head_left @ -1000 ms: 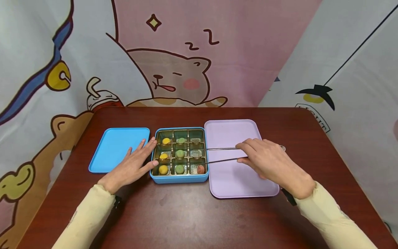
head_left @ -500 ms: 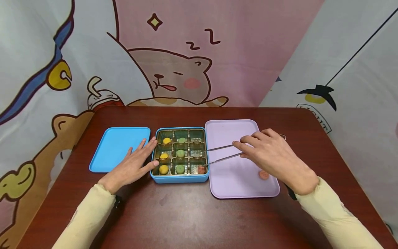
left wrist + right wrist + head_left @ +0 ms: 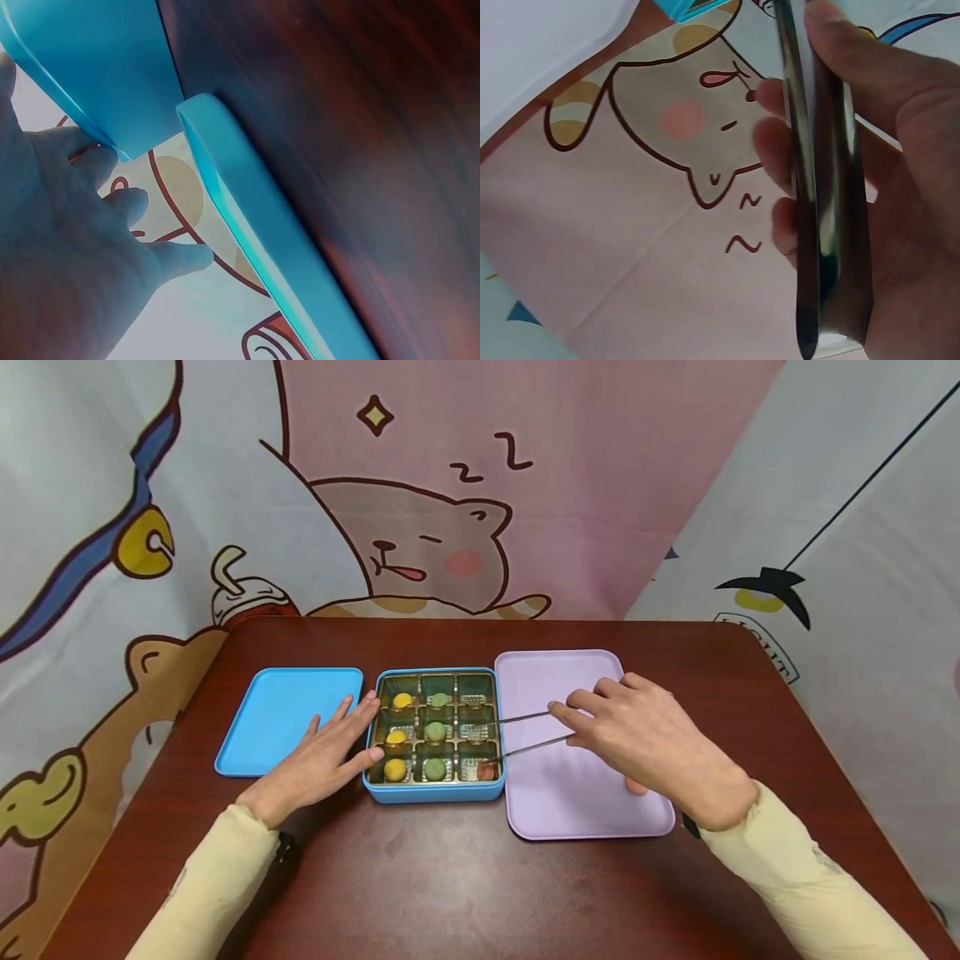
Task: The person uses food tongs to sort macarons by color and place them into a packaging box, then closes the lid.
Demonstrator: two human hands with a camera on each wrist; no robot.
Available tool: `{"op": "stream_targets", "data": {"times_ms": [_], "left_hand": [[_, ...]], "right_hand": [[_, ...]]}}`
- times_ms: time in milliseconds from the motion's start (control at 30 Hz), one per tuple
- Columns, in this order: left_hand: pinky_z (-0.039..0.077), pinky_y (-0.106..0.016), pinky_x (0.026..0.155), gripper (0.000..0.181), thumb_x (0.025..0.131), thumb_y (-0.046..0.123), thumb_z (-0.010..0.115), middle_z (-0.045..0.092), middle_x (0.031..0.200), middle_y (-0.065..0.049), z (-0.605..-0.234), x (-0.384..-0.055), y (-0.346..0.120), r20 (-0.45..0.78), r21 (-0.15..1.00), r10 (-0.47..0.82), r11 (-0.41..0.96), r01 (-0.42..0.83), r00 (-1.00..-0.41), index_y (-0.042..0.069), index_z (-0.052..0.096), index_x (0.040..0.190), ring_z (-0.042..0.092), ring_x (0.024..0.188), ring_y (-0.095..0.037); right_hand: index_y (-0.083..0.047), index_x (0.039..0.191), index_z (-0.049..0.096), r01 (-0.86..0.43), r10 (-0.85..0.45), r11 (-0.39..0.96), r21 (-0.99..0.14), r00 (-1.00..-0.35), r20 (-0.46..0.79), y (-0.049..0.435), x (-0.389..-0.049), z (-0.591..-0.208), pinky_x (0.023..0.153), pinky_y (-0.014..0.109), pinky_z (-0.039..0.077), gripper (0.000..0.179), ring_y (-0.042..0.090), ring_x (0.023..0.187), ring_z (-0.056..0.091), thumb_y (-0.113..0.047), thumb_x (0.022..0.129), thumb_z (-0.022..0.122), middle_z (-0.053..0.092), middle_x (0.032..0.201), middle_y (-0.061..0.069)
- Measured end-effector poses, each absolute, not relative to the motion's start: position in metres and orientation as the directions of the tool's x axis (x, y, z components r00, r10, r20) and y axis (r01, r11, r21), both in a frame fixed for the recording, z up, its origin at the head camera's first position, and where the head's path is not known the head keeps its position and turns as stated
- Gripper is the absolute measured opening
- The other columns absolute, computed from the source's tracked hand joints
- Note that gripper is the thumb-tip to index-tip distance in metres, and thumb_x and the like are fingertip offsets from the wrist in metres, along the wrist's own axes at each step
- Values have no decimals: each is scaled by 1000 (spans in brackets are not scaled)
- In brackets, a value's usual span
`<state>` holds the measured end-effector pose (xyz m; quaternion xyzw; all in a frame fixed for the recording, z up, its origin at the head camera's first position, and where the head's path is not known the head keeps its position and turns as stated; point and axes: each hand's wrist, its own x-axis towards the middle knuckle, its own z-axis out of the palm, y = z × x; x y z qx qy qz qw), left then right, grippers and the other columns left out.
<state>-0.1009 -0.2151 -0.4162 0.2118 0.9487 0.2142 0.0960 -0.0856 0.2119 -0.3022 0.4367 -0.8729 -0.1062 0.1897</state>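
Nearest, two pale sleeves cross the worktop from the near side, one to each hand.

The left hand has its fingers spread and fairly straight, touching the left rim of the box. It grasps nothing; the contact appears meant to steady the box.

The right hand, above the tray, has its fingers curled round the tongs. The grip is presumably loose enough to let the arms part: they stand spread, both reaching left into the box. The nearer arm ends at a pink piece in the near right compartment; the farther arm enters the middle right one. Whether the tips touch the piece cannot be told.

A second pink piece lies on the tray, partly hidden under the right hand. The tray stands just right of the box, probably to shorten the reach.

The box's left column holds yellow pieces, its middle column green pieces, evidently sorted by colour. The lid, so judged by its matching blue, lies left, out of the way.

Farthest, a printed curtain hangs behind the worktop.
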Motion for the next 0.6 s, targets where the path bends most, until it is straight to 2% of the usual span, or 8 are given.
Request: {"op": "stream_targets", "data": {"times_ms": [100, 233, 400, 600], "left_hand": [[5, -76, 115, 82, 106, 56, 49, 11, 174, -3, -416, -101, -215, -89, 448, 444, 817, 362, -892, 16, 15, 168, 4, 159, -37], [4, -76, 115, 82, 106, 56, 49, 11, 174, -4, -417, -100, -215, -88, 450, 445, 816, 363, -891, 16, 14, 168, 4, 159, -37], [5, -77, 115, 82, 106, 56, 49, 11, 174, -5, -417, -100, -215, -83, 450, 445, 815, 365, -892, 15, 15, 168, 5, 159, -37], [5, -77, 115, 82, 106, 55, 49, 11, 174, -5, -417, -101, -216, -85, 452, 448, 813, 366, -890, 15, 15, 168, 4, 159, -37]], "right_hand": [[-9, 109, 69, -716, -792, 610, 339, -560, 244, 209, -81, -301, 55, 30, 45, 40, 22, 64, 61, -31, 82, 89, 67, 79, -1], [-8, 89, 58, -704, -776, 630, 326, -569, 271, 206, -75, -298, 45, 27, 35, 40, 18, 49, 46, -32, 81, 89, 49, 62, -3], [-11, 87, 58, -692, -764, 645, 324, -577, 290, 203, -65, -291, 38, 27, 28, 31, 14, 44, 35, -28, 83, 84, 49, 65, -2], [-14, 86, 59, -678, -747, 665, 313, -605, 277, 204, -52, -280, 37, 26, 24, 24, 9, 41, 27, -25, 84, 81, 44, 65, -2]]}}
